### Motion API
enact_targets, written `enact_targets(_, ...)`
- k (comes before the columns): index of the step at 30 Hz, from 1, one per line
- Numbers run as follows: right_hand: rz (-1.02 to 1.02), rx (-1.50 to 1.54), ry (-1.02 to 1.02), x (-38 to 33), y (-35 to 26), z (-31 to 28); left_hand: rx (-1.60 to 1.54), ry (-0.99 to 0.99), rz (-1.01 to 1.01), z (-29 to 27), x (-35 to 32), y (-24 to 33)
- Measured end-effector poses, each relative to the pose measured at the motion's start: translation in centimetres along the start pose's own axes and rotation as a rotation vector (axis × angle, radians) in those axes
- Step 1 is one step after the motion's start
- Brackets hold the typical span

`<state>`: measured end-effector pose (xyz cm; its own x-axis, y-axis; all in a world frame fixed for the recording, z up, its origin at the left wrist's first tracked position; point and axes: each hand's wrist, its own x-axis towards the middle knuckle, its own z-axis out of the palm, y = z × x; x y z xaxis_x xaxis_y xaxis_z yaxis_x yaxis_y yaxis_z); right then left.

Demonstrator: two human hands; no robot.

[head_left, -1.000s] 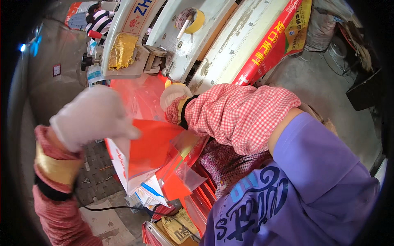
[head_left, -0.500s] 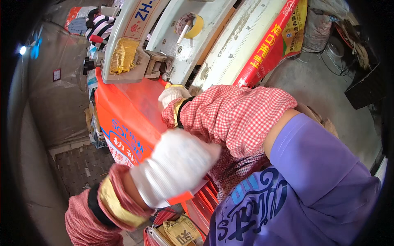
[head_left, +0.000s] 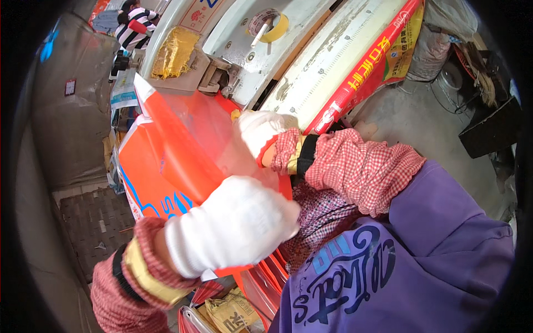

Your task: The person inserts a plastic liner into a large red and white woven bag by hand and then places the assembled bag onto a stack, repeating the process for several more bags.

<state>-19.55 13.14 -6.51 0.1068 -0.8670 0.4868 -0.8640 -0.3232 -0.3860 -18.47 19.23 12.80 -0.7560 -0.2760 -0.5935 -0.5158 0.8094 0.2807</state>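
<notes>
while my left hand [head_left: 236, 225] sits curled in its white glove over the near edge of the orange plastic bag [head_left: 177, 150], my right hand [head_left: 261, 133] lies against the bag's clear upper panel, so the sheet stays stretched between the two and tilted up toward me. the bag stands just in front of the pale machine [head_left: 233, 61], above a stack of printed orange bags [head_left: 144, 188], which seems to be why i hold it high and slanted, off the stack. my left fingers look closed round the bag's edge, though the glove's back hides the pinch itself. my right fingers are laid half bent on or behind the film; i cannot tell whether they grip it. the bag's lower edge is covered by my left hand, and the tape roll [head_left: 269, 25] on its peg is small.
</notes>
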Motion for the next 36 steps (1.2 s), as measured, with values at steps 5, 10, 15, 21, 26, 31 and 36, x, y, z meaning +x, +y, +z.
enact_targets(5, -0.131, 0.320, -0.422, 4.2, 0.7, -0.2, 0.207, 0.105, -0.252, 2.7, 0.8, -5.7)
enact_targets(10, 0.216, 1.337, -0.807, 5.5, 2.4, 0.5, 0.239, 0.167, -0.619, 3.7, 0.6, -12.0)
enact_targets(15, 0.053, 0.936, -0.820, 6.3, -2.1, -2.3, 0.250, 0.687, -0.862, 9.1, -5.4, -21.1)
enact_targets(21, -0.533, 0.242, -0.316, 6.5, -5.0, -0.2, 0.278, 0.453, -0.754, 5.5, -14.5, -7.0)
enact_targets(26, -0.514, 0.248, -0.485, 8.6, -9.6, 0.0, 1.383, 0.886, -0.766, 0.9, -23.3, 1.5)
enact_targets(31, -0.485, 0.587, -0.458, 6.0, -13.6, -5.4, 0.066, 1.524, -1.072, 9.7, -27.3, -2.7)
enact_targets(36, -0.053, 1.278, -0.553, 6.8, -9.4, -11.7, 0.321, 0.984, -1.351, 21.1, -28.3, -8.9)
